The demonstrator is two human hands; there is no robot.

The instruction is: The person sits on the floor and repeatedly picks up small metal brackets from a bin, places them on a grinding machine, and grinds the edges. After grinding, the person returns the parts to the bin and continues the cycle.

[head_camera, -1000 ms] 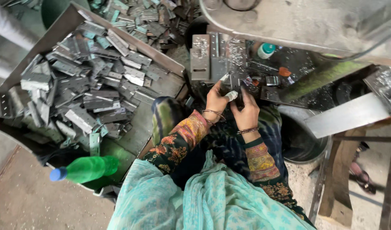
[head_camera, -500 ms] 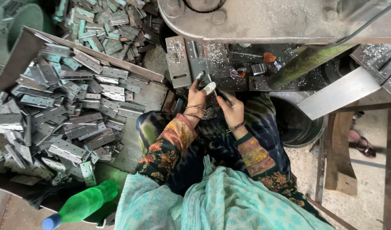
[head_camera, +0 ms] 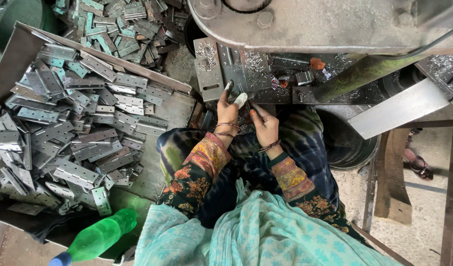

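My left hand pinches a small pale metal piece at the front edge of the machine's grey bed plate. Its fingertips reach onto the plate. My right hand is close beside it on the right, with its fingers closed on the same piece from below. Both wrists wear bangles and patterned sleeves. Metal shavings lie scattered on the plate around the fixture. How much of the piece the fingers hide I cannot tell.
A large sheet-metal tray on my left holds a heap of grey hinges, with more hinges beyond it. A green bottle lies at lower left. A black bucket and a wooden frame stand on the right, beside a sandalled foot.
Both hands have carried the small piece up and to the left, from above my lap to the edge of the machine's plate. The view has shifted with them.
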